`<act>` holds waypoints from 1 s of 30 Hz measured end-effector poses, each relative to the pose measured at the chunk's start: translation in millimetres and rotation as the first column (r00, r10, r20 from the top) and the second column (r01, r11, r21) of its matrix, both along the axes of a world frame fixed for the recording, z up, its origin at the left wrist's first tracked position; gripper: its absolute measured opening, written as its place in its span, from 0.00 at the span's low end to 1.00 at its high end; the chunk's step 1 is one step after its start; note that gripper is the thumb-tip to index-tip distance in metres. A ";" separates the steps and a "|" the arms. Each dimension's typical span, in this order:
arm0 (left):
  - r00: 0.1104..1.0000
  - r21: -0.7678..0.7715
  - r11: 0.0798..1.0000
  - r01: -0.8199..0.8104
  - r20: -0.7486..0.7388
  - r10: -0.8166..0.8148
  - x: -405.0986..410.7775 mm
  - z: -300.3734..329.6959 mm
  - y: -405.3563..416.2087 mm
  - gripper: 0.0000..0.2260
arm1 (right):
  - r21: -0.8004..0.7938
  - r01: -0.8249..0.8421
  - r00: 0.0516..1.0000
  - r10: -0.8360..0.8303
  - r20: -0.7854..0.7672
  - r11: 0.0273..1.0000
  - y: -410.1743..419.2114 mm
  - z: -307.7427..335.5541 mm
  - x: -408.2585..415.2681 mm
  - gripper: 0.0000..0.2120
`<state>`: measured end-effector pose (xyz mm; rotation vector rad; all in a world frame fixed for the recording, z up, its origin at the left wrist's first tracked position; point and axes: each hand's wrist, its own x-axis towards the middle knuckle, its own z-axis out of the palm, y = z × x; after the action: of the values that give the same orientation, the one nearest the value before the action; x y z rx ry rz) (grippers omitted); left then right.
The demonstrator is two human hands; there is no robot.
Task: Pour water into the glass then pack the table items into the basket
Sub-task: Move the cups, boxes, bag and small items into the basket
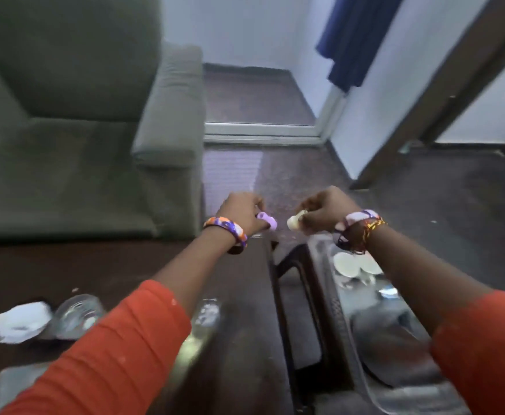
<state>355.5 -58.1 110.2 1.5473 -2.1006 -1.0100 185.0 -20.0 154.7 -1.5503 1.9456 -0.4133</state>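
Hands extended forward over the far edge of a dark wooden table [239, 310], both arms in orange sleeves [125, 348] with patterned wristbands. Left hand [240, 212]: fingers curled around a small lilac object [265, 220], possibly a cup; motion blur prevents a firm identification. Right hand [324, 209]: fingers curled around a small cream-coloured object [294, 222], equally blurred. The 2 hands are level with each other and near but apart, the 2 held objects facing across the gap between them. Below and left of the left forearm, on the table: a clear glass [76, 316] just beside a crumpled white item [20, 323]. Under the left forearm, partly hidden: a clear plastic bottle [203, 324], lying tilted. Below the right forearm, beside the table: a metallic mesh basket [344, 319] containing 2 white round dishes [354, 263] and other items too blurred to name. Beyond the left hand: a grey-green armchair [95, 130]. Beyond the right hand: a white wall with blue cloth [356, 43] hanging.
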 end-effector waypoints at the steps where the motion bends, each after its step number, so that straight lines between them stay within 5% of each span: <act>1: 0.999 -0.015 0.998 0.053 0.012 -0.053 -27.3 3.9 2.0 0.12 | 0.008 0.018 1.000 -0.018 0.002 1.000 6.1 7.7 -25.1 0.04; 8: 0.891 -0.042 0.896 0.443 0.135 -0.434 -200.6 12.0 30.2 0.10 | 0.177 0.103 0.995 -0.098 -0.035 0.979 42.4 16.8 -191.4 0.07; 16: 0.748 0.028 0.808 0.588 0.363 -0.557 -297.3 -54.1 47.1 0.11 | 0.323 0.066 0.998 -0.060 -0.030 0.944 61.9 -69.6 -298.5 0.07; 24: 0.595 0.126 0.840 0.528 0.651 -0.471 -269.0 -109.7 78.5 0.08 | 0.286 -0.273 0.960 0.278 0.025 0.918 62.4 -141.9 -285.5 0.09; 30: 0.435 0.204 0.830 0.520 0.773 -0.462 -257.2 -129.6 89.5 0.07 | 0.286 -0.571 0.804 0.594 0.007 0.769 48.2 -163.2 -267.8 0.10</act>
<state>98.2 31.5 -19.4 1.5312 -3.3409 -0.3223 -82.8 28.1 -8.5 -1.8909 1.3839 0.1892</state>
